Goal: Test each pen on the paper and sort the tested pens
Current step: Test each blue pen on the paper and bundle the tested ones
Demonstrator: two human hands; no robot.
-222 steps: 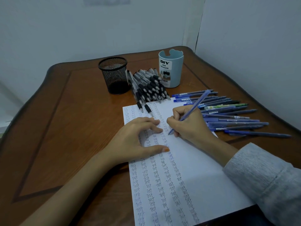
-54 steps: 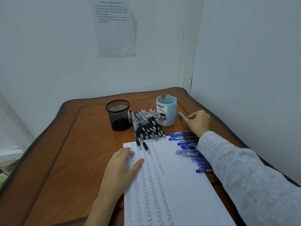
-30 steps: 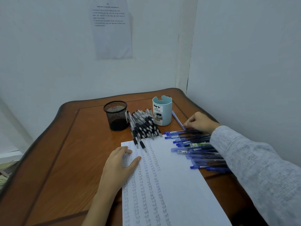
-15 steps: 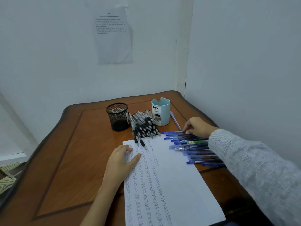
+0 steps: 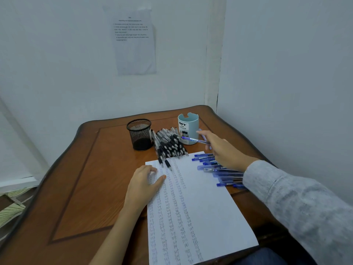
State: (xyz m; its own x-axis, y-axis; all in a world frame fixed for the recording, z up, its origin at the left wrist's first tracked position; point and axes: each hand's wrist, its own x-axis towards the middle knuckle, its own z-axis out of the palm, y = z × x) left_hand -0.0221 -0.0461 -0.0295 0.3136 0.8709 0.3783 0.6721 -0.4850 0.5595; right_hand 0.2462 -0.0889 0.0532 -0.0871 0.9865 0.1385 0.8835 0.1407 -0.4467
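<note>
Right hand [image 5: 223,150] pinches a blue pen [image 5: 193,139], gripping fingertips hidden behind the hand; left hand [image 5: 145,180] lies flat on paper [image 5: 206,217]; sleeve [image 5: 286,197] covers part of the blue pile [image 5: 208,163].

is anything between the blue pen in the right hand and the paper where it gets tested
Nothing visible. The right hand holds the blue pen up by the light blue cup; the paper is bare on its right. The black pens overlap only its far edge, and the left hand rests on its left side.
</note>
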